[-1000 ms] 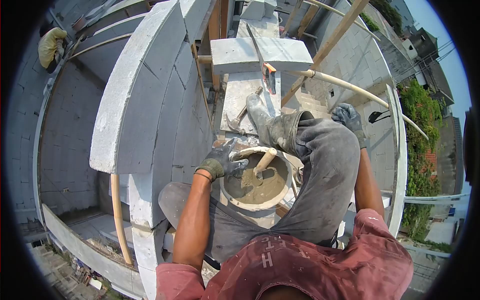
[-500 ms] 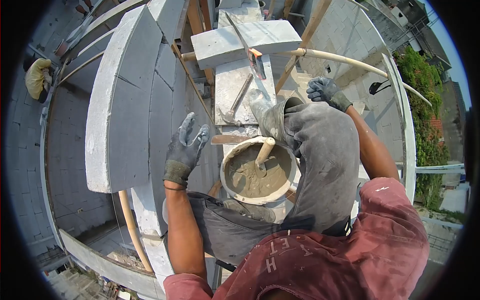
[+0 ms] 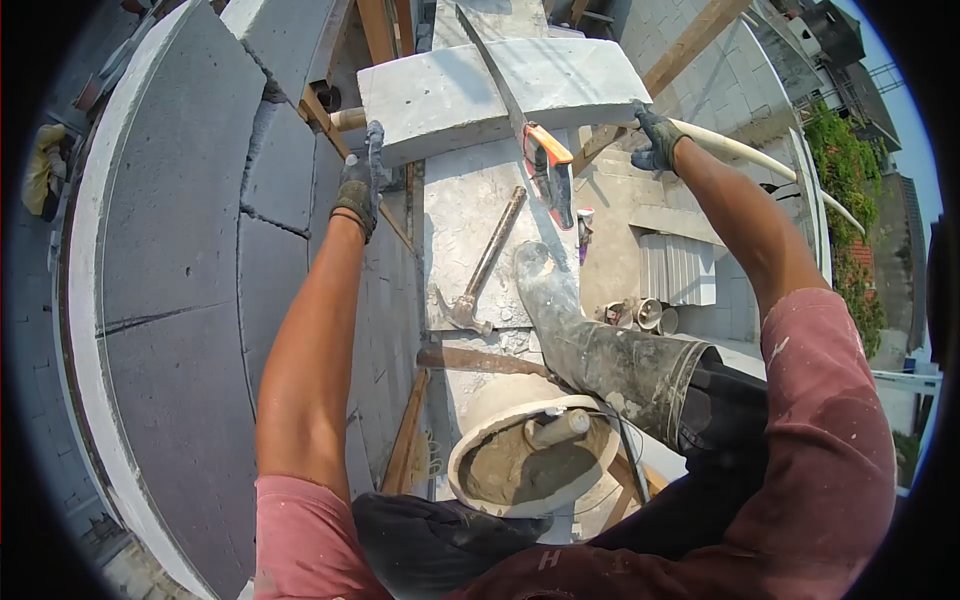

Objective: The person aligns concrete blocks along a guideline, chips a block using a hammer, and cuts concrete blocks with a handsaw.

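A long pale lightweight concrete block (image 3: 440, 95) lies crosswise on the scaffold plank ahead of me. My gloved left hand (image 3: 362, 185) is at its left end, fingers stretched upward and overlapping the block's edge. At the other end is my gloved right hand (image 3: 657, 140), fingers apart, fingertips right at the block's lower corner. A handsaw (image 3: 548, 155) with an orange and black handle rests over the block, its blade across the top. Nearer me on the plank lies a claw hammer (image 3: 485, 260).
A bucket of mortar (image 3: 535, 460) with a wooden-handled tool in it stands close to my body. The block wall (image 3: 190, 230) rises along my left. My boot (image 3: 590, 340) is on the plank (image 3: 455, 210). Bamboo pole (image 3: 740, 150) and wooden braces cross beyond; stacked panels (image 3: 680, 268) sit below right.
Both hands have reached forward to the ends of the block. My body has leaned forward, and the bucket now appears lower in view, nearer to me.
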The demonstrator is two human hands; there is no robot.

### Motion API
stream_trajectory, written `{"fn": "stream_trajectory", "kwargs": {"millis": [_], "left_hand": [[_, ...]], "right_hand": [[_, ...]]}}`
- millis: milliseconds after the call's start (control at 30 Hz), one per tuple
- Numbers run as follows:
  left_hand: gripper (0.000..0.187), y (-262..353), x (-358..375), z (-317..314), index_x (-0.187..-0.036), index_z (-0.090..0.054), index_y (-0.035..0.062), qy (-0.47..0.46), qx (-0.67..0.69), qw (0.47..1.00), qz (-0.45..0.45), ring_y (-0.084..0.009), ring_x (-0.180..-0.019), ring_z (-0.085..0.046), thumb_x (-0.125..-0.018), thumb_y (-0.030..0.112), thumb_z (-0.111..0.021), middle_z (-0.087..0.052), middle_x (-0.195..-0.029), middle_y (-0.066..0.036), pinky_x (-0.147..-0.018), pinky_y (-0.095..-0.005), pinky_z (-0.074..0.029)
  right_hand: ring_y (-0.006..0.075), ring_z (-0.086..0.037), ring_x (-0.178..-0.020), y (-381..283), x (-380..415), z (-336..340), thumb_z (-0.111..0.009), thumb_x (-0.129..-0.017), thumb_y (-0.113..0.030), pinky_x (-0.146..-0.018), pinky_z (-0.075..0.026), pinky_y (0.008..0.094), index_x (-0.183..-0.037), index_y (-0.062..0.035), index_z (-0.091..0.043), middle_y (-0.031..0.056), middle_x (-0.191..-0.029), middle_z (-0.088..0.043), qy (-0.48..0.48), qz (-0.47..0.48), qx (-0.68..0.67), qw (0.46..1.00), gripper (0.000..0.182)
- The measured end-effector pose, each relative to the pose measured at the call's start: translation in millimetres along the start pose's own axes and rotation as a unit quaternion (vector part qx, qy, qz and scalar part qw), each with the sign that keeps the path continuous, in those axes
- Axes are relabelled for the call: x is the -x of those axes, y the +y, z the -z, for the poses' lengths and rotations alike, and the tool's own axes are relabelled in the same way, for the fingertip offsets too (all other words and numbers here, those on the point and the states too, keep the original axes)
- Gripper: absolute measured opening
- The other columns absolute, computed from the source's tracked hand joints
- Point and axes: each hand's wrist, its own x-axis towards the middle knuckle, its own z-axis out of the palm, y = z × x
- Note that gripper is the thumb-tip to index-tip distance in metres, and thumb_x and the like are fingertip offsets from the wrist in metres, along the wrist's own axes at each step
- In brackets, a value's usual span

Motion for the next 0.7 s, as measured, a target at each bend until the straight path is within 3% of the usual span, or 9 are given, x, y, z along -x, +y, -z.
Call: {"fn": "stream_trajectory", "kwargs": {"millis": [33, 67, 167, 233, 267, 367, 433, 567, 700], "left_hand": [[0.09, -3, -16, -8, -0.127, -0.054, 0.0007, 0.046, -0.004, 0.999, 0.003, -0.0238, -0.089, -0.058, -0.078, 0.076, -0.056, -0.061, -0.112, -0.014, -0.079, -0.038, -0.048], [0.092, -3, -35, -11, -0.146, -0.035, 0.0164, -0.006, 0.057, 0.997, 0.053, -0.0299, -0.13, -0.04, -0.079, 0.074, -0.058, -0.045, -0.14, -0.012, -0.103, -0.0514, -0.035], [0.08, -15, -77, -22, -0.14, -0.042, 0.0197, -0.106, 0.18, 0.978, 0.021, -0.0291, -0.12, -0.05, -0.08, 0.068, -0.064, -0.051, -0.132, -0.011, -0.097, -0.0518, -0.043], [0.075, -18, -88, -30, -0.137, -0.044, 0.0201, -0.13, 0.204, 0.97, 0.024, -0.0277, -0.114, -0.053, -0.08, 0.064, -0.066, -0.052, -0.128, -0.009, -0.092, -0.0504, -0.046], [0.071, -20, -85, -30, -0.133, -0.046, 0.0206, -0.145, 0.235, 0.961, 0.012, -0.0263, -0.109, -0.056, -0.08, 0.061, -0.069, -0.054, -0.124, -0.008, -0.088, -0.0491, -0.049], [0.07, -19, -67, -28, -0.134, -0.047, 0.0202, -0.105, 0.192, 0.976, -0.019, -0.0246, -0.106, -0.057, -0.08, 0.057, -0.071, -0.055, -0.123, -0.007, -0.086, -0.0459, -0.051], [0.071, -33, -66, -24, -0.134, -0.049, 0.0196, -0.093, 0.218, 0.972, -0.008, -0.0227, -0.106, -0.057, -0.079, 0.058, -0.072, -0.058, -0.12, -0.007, -0.085, -0.0446, -0.051], [0.066, -65, -18, -16, -0.132, -0.053, 0.0209, -0.05, 0.205, 0.977, 0.023, -0.0209, -0.106, -0.057, -0.081, 0.057, -0.071, -0.059, -0.121, -0.004, -0.086, -0.0434, -0.049], [0.059, -97, 15, -8, -0.131, -0.056, 0.0226, -0.05, 0.177, 0.983, 0.011, -0.018, -0.105, -0.056, -0.084, 0.058, -0.067, -0.058, -0.127, 0.004, -0.087, -0.0406, -0.048]], "right_hand": [[0.0364, -0.044, -0.128, -3, -18, -16, -0.071, -0.077, -0.061, -0.1, -0.044, 0.0507, -0.149, -0.0046, -0.023, 0.0278, -0.145, -0.033, -0.001, -0.005, 0.007, 1.0, 0.103], [0.0364, -0.045, -0.126, -3, -38, -33, -0.072, -0.076, -0.06, -0.1, -0.044, 0.0522, -0.147, -0.0055, -0.025, 0.0259, -0.143, -0.035, -0.008, -0.008, -0.022, 1.0, 0.101], [0.0363, -0.047, -0.122, 2, -107, -77, -0.073, -0.073, -0.059, -0.1, -0.041, 0.0566, -0.141, -0.0084, -0.034, 0.0204, -0.138, -0.043, -0.079, 0.003, -0.307, 0.948, 0.093], [0.0362, -0.048, -0.12, 7, -132, -90, -0.073, -0.071, -0.058, -0.1, -0.04, 0.0595, -0.136, -0.0104, -0.04, 0.0167, -0.135, -0.048, -0.103, 0.035, -0.42, 0.901, 0.088], [0.0367, -0.051, -0.116, 10, -135, -93, -0.074, -0.073, -0.054, -0.099, -0.042, 0.0589, -0.135, -0.0103, -0.041, 0.016, -0.13, -0.051, -0.125, 0.08, -0.427, 0.892, 0.083], [0.0356, -0.055, -0.111, 17, -135, -89, -0.074, -0.075, -0.052, -0.094, -0.046, 0.058, -0.134, -0.012, -0.042, 0.0148, -0.127, -0.053, -0.141, 0.061, -0.441, 0.884, 0.078], [0.033, -0.057, -0.11, 40, -106, -90, -0.075, -0.076, -0.051, -0.088, -0.051, 0.0564, -0.131, -0.0169, -0.049, 0.0091, -0.128, -0.056, -0.13, 0.123, -0.458, 0.871, 0.07], [0.0317, -0.054, -0.118, 97, -88, -66, -0.079, -0.074, -0.048, -0.099, -0.045, 0.0551, -0.134, -0.0192, -0.049, 0.0078, -0.133, -0.054, -0.159, 0.09, -0.498, 0.848, 0.073], [0.0304, -0.055, -0.117, 130, -53, -53, -0.079, -0.073, -0.047, -0.098, -0.045, 0.054, -0.13, -0.0198, -0.054, 0.0066, -0.129, -0.058, -0.119, 0.064, -0.506, 0.852, 0.068]]}}
